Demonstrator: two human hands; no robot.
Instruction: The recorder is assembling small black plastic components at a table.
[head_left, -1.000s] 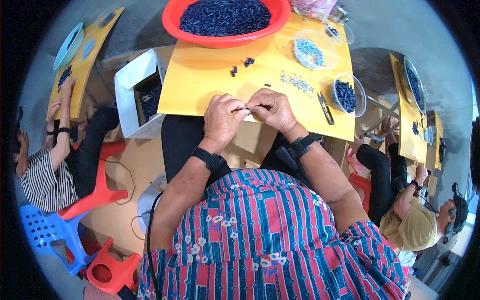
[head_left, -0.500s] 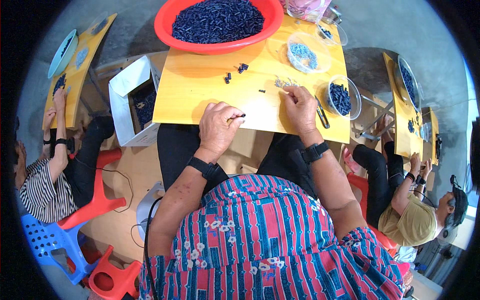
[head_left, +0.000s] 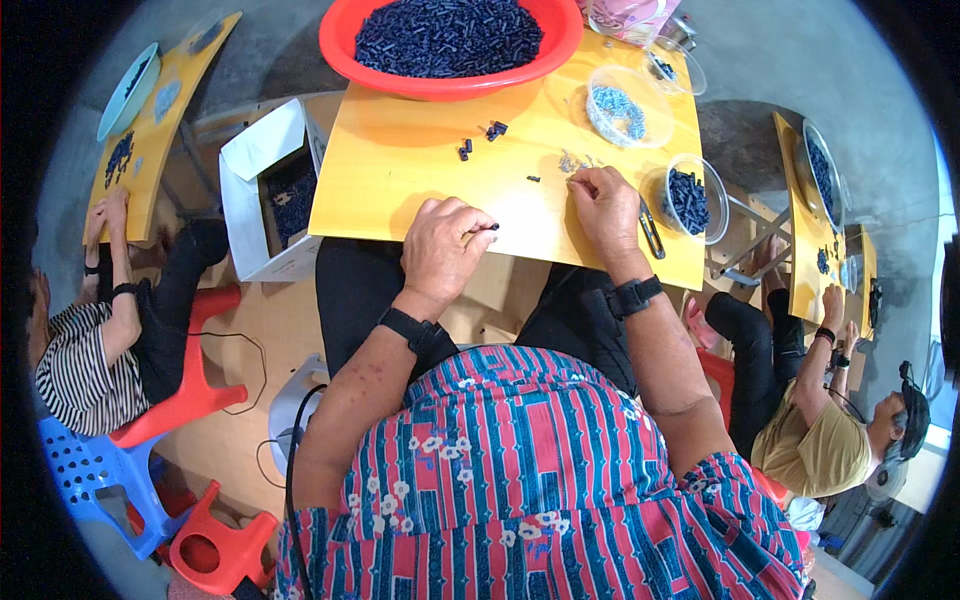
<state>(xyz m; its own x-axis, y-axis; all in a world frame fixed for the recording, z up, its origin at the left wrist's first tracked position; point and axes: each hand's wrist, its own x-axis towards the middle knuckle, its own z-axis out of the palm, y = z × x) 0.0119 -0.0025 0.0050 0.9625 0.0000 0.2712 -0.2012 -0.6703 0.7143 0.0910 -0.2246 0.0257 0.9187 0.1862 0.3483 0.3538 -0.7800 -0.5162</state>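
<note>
One left hand (head_left: 440, 248): its grip is pinching a small black tube (head_left: 494, 227) over the tabletop (head_left: 380, 180).
Right hand (head_left: 606, 215): its fingers are bunching by tiny silver bits (head_left: 570, 163); I cannot tell if they are holding one.
Far end: a red bowl (head_left: 450, 90) is sitting.

The left forearm (head_left: 355, 390) and right forearm (head_left: 672, 350) slant inward from the lower frame. Near the centre, the left hand (head_left: 437, 248) shows its back, thumb (head_left: 481, 241) and forefinger (head_left: 475, 217) pinched, pointing right. Right of centre, slightly higher, the right hand (head_left: 607, 215) curls its fingers (head_left: 592, 178) inward; whether their tips meet is unclear.
</note>
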